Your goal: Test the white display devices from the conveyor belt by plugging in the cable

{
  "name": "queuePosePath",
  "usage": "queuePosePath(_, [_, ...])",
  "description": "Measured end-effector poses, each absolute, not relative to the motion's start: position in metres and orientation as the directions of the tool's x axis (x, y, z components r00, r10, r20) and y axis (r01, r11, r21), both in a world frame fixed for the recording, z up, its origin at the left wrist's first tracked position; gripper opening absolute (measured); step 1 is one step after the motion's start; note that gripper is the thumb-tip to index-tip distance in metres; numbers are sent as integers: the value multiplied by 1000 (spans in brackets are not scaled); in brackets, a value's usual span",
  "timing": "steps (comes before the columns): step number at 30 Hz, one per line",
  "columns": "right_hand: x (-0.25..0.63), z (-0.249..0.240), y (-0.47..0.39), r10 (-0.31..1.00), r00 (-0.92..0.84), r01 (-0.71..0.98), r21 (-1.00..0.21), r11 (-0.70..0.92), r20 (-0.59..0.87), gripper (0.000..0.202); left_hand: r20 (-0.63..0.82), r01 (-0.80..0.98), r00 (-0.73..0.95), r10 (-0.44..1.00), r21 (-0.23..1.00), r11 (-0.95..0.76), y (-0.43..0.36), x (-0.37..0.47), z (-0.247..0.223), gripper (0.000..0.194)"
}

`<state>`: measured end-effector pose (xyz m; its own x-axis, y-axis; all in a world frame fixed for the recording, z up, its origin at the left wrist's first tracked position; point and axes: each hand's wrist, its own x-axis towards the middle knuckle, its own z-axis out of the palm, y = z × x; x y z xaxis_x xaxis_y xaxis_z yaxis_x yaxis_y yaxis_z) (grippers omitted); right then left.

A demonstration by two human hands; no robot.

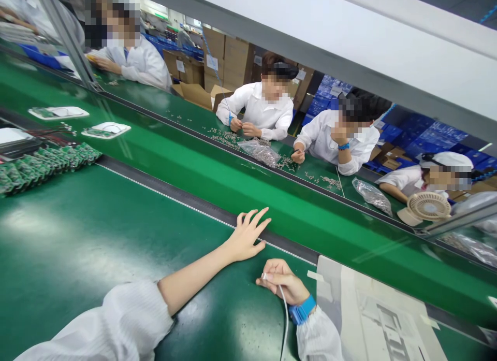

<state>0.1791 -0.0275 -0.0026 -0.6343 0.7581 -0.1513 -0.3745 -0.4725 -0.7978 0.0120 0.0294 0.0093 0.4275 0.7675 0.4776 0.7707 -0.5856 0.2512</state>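
My left hand (248, 237) reaches out over the black edge strip of the green bench, fingers spread and holding nothing. Its fingertips are over the border of the green conveyor belt (186, 181). Closer to me, my right hand (285, 282) pinches the end of a white cable (286, 319) between thumb and fingers. A small pale tip shows at the fingertips, too small to make out fully. From there the cable hangs down past the lower frame edge. A blue wrist strap (303, 310) circles my right wrist.
Stacked green circuit boards (46, 167) lie at left. White trays (106, 130) with boards sit on the belt. A taped sheet (373, 304) covers the bench at right. Across the belt, several people work beside small parts, plastic bags (260, 153) and a fan (429, 206). A metal post (68, 37) stands left.
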Motion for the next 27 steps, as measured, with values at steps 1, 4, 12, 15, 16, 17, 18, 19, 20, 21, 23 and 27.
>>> queuePosePath(1, [179,-3,-28,759,-633,-372,-799,-473,-155,10,482,760,439,758,250,-599,29,12,9,48])
queuePosePath(4, [179,-2,-28,761,-629,-369,-801,-472,-159,10,489,728,479,729,243,-641,29,12,9,29])
queuePosePath(12, [179,-1,-29,765,-625,-364,-809,-462,-155,8,487,712,499,717,242,-659,30,11,8,27])
queuePosePath(15, [179,-1,-28,763,-628,-364,-809,-462,-153,8,499,713,491,714,240,-658,30,11,8,25])
queuePosePath(16, [179,-1,-28,762,-629,-364,-808,-463,-153,8,503,714,488,713,240,-658,30,12,8,24])
queuePosePath(17, [179,-1,-28,761,-630,-363,-808,-464,-154,8,506,713,486,712,242,-658,30,12,8,23])
queuePosePath(18, [179,-2,-28,761,-630,-361,-808,-465,-157,9,507,711,486,712,244,-659,30,12,8,23])
queuePosePath(19, [179,-2,-28,761,-628,-359,-809,-466,-160,9,505,710,488,712,246,-660,30,12,8,23])
queuePosePath(20, [179,-2,-28,762,-627,-355,-810,-467,-164,10,501,708,490,713,248,-661,30,12,8,24])
queuePosePath(21, [179,-2,-28,762,-626,-352,-811,-467,-167,10,496,706,493,715,251,-662,30,11,8,25])
queuePosePath(23, [179,-2,-28,762,-625,-349,-812,-467,-169,10,486,704,498,718,257,-662,30,11,8,26])
queuePosePath(27, [179,-2,-29,763,-626,-364,-805,-469,-162,10,472,702,506,722,263,-663,30,10,9,27])
